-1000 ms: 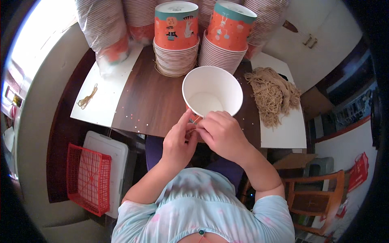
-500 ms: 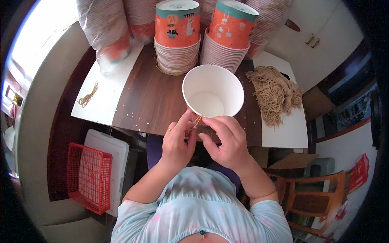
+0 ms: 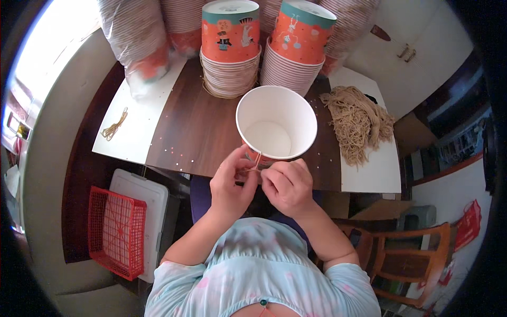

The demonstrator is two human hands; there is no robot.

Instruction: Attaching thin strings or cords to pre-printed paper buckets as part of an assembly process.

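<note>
A large paper bucket (image 3: 275, 113), white inside and orange outside, stands at the table's near edge, its mouth tipped toward me. A thin tan cord (image 3: 257, 160) hangs at its near rim. My left hand (image 3: 231, 182) is closed on the cord just below the rim, fingertips against the bucket's side. Beside it my right hand (image 3: 289, 186) has its fingers curled in a pinch on the cord, close to the left fingertips. How the cord is looped between the fingers is too small to make out.
Two stacks of orange paper buckets (image 3: 231, 39) stand behind the bucket, with plastic-wrapped stacks (image 3: 134, 39) around them. A heap of tan cords (image 3: 356, 119) lies at right, a small cord bundle (image 3: 114, 126) at left. A red basket (image 3: 116, 230) and wooden chair (image 3: 409, 253) flank me.
My right hand has moved down from the bucket's rim, its fingers curling tighter near the left fingertips. The bucket has shifted very slightly. My left hand stays nearly in place.
</note>
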